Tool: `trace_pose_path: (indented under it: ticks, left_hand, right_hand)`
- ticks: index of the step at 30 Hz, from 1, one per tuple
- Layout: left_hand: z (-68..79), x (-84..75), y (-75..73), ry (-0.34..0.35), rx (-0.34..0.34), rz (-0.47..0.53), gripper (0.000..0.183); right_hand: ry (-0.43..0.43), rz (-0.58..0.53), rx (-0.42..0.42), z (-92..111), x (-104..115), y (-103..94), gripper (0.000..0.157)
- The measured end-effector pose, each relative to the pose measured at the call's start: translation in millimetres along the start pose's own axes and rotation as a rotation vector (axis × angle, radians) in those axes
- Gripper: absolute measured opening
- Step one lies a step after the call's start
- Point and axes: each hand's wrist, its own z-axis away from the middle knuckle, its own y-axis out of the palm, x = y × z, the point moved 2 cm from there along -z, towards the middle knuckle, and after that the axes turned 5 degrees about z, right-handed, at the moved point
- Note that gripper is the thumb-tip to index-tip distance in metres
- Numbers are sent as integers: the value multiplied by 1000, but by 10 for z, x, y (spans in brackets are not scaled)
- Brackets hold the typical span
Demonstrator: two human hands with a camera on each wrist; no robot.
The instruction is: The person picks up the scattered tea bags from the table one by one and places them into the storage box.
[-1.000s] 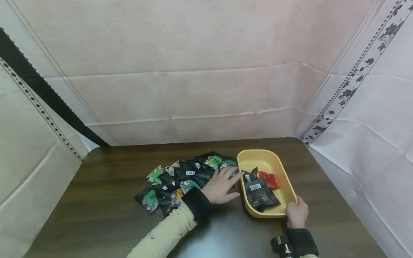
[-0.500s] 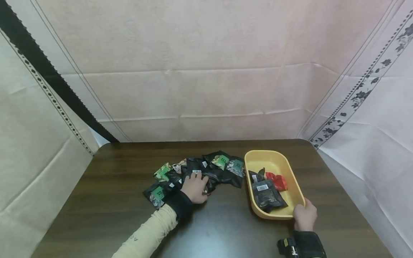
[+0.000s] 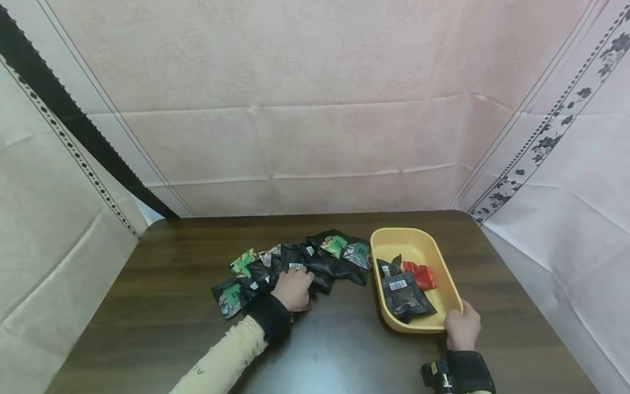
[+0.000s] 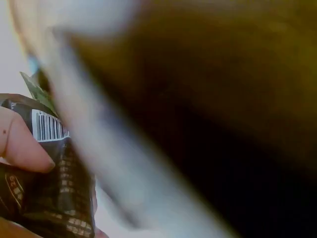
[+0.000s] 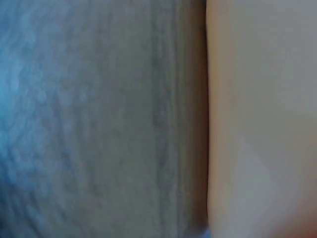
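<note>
left hand (image 3: 291, 290): fingertips gripping a black packet (image 4: 59, 183), barcode showing, at the near edge of the packet pile (image 3: 292, 254). pile: nine to two o'clock from that hand, right end just beside the tub. yellow tub (image 3: 401, 245): three o'clock from left hand; dark packets (image 3: 406, 298), with a red packet (image 3: 419, 275) at their one o'clock. right hand (image 3: 461, 327): curled round the tub's four o'clock corner. brown table (image 3: 147, 328): open surface between left hand and tub, on toward six o'clock.

Between the left hand (image 3: 293, 288) and the yellow tray (image 3: 413, 248), the counter (image 3: 342, 320) is leaving a passage; behind it, dark packets (image 3: 351, 270) are blocking the way.
</note>
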Motion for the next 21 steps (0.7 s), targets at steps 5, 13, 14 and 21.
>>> trace_pose_path:
  ticks: [5, 13, 14, 21]
  left_hand:
    - [15, -72, -285, 98, -45, 80, 7]
    - [35, -180, -564, 214, -102, 108, 8]
    - [34, -203, -586, 231, -115, 109, 9]
    - [-98, -427, -684, 319, -177, 125, 12]
  right_hand:
    - [0, -21, -6, 23, 11, -13, 59]
    - [-10, -30, -17, 29, 3, -22, 59]
    - [-10, -29, -20, 28, 2, -25, 59]
    - [-3, -27, -9, 15, 16, 2, 60]
